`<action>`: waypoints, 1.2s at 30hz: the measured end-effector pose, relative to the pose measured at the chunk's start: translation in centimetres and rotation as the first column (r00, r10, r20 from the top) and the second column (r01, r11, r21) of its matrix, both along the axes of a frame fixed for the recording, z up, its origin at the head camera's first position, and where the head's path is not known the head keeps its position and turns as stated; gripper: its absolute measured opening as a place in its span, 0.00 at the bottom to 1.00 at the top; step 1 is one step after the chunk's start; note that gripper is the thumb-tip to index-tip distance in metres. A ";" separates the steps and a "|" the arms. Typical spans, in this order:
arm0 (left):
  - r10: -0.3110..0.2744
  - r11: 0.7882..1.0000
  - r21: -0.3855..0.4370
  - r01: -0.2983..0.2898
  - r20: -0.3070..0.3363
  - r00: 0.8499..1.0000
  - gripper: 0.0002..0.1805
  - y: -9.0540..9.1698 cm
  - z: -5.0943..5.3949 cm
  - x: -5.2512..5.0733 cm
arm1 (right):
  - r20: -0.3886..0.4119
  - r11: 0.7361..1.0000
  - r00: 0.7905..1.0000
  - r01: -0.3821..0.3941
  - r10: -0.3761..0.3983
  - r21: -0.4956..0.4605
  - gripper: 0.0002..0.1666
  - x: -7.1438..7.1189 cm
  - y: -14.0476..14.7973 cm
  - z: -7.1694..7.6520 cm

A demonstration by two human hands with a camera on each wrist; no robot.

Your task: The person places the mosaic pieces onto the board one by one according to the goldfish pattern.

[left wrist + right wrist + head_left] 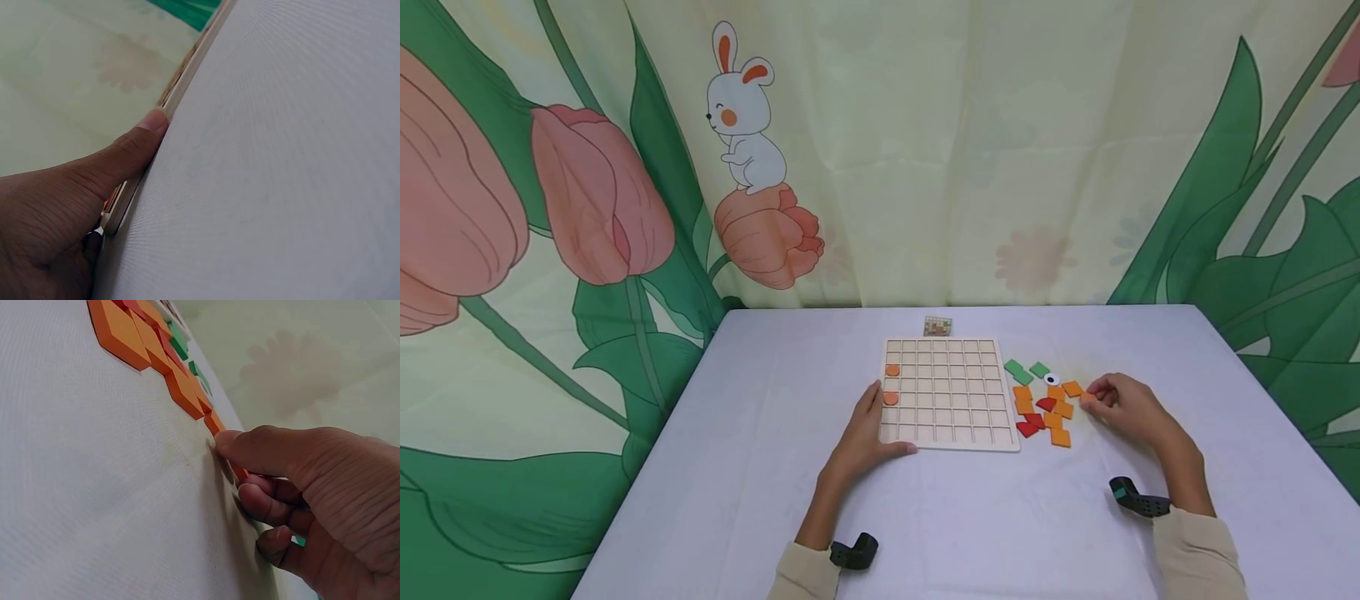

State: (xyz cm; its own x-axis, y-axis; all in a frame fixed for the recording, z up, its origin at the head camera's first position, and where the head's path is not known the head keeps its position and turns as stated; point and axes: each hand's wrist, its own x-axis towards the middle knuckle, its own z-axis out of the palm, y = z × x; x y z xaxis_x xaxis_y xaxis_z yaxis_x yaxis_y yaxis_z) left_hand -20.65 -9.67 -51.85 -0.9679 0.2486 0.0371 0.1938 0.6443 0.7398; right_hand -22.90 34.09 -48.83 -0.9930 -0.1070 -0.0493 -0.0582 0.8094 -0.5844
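Observation:
A pale wooden grid board (951, 393) lies on the table. In its left column sit two orange rounded pieces, the upper one (892, 370) and the lower one (891, 398). My left hand (862, 437) grips the board's near left corner, thumb along the near edge and fingers at the left side. In the left wrist view the thumb (128, 150) presses the board's rim. To the right of the loose tiles, my right hand (1129, 408) pinches an orange tile (239, 471) between thumb and fingers, low over the cloth; the fingers partly hide its shape.
Right of the board lie several loose orange tiles (1052, 421), red pieces (1026, 429), green pieces (1022, 377) and a white disc with a black dot (1052, 379). A small patterned card (937, 326) is behind the board. The table (775, 375) meets a printed curtain (910, 167).

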 end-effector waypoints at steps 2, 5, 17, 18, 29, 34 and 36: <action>-0.001 1.000 0.002 0.001 -0.003 1.000 0.70 0.0 0.0 0.0 | -0.001 1.000 1.000 -0.002 0.002 -0.006 0.22 0.0 0.0 0.1; -0.008 1.000 -0.001 0.008 -0.012 1.000 0.69 0.0 0.0 0.0 | -0.003 1.000 1.000 -0.001 0.001 -0.010 0.22 0.0 0.0 0.2; -0.002 1.000 -0.015 0.002 -0.004 1.000 0.70 -0.1 -0.4 0.0 | -0.059 1.000 0.998 0.013 -0.013 -0.013 0.21 -0.3 -0.5 0.3; -0.003 1.000 -0.013 0.003 -0.006 1.000 0.70 -0.1 -0.4 -0.1 | -0.064 1.000 0.998 0.013 -0.014 -0.019 0.21 -0.4 -0.7 0.4; -0.001 1.000 0.011 0.001 -0.007 1.000 0.70 0.0 -0.3 -0.3 | -0.077 0.997 0.997 -0.023 0.017 -0.071 0.22 -1.7 -3.3 1.2; 0.006 1.000 0.011 -0.006 0.012 1.000 0.69 0.0 -0.1 -0.1 | -0.077 0.995 0.996 -0.048 0.041 -0.089 0.21 -2.5 -5.0 1.3; 0.005 1.000 0.000 -0.005 0.011 1.000 0.69 -0.1 -0.1 -0.1 | -0.079 0.993 0.995 -0.067 0.060 -0.098 0.21 -2.8 -5.8 1.5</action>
State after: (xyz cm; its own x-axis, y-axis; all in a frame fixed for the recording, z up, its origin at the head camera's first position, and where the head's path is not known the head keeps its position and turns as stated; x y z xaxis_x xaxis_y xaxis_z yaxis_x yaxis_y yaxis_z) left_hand -20.73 -9.73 -51.93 -0.9694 0.2440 0.0260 0.1823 0.6453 0.7419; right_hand -25.67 28.28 -47.32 -0.9846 -0.1705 0.0398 -0.1546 0.7398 -0.6548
